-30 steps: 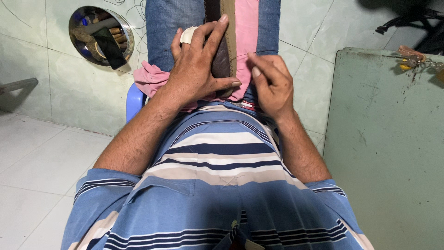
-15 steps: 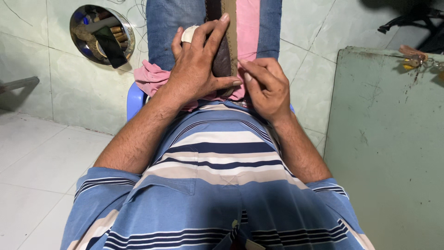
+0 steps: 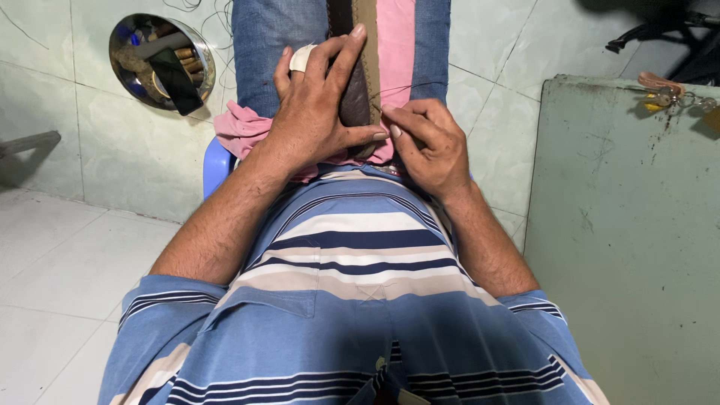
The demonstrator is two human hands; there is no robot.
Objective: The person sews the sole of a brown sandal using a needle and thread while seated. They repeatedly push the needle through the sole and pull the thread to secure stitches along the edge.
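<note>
1. A long brown leather strap (image 3: 358,90) is laid lengthwise over a pink cloth (image 3: 396,45) on the lap, between the jeans legs.
2. The strap is pressed flat under the spread left hand (image 3: 319,112).
3. A thin dark thread (image 3: 405,88) is pinched in the fingers of the right hand (image 3: 427,142).
4. On the far left floor, a round metal bowl (image 3: 161,64) is filled with tools and a dark phone.

both forearms reach forward from the striped sleeves, elbows bent. the left hand (image 3: 319,112) lies palm down with fingers spread and thumb stretched to the right. the right hand (image 3: 431,139) curls beside it, thumb and forefinger pinched together, knuckles up.
</note>
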